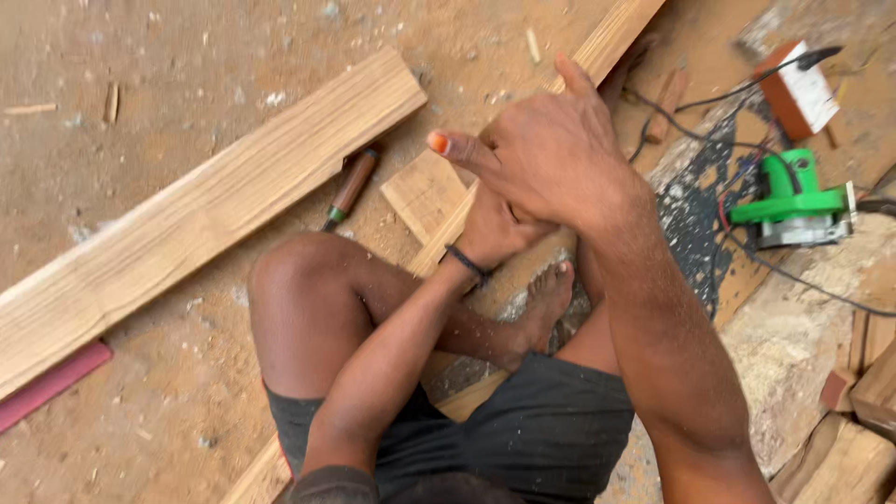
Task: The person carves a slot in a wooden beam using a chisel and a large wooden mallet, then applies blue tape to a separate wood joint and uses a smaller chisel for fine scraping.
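Observation:
My right hand lies over my left hand, back up, with its thumb and forefinger spread apart. Most of the left hand, fingers included, is hidden beneath it; a black band circles the left wrist. Nothing shows in either hand. Both hover above a narrow wooden batten that runs diagonally under my crossed legs. A small wood block lies just left of the hands. A chisel with a brown handle lies beside that block.
A wide plank lies diagonally at the left, a red strip below its end. On the right sit a green power planer with black cables and a red and white box. Wood offcuts fill the bottom right.

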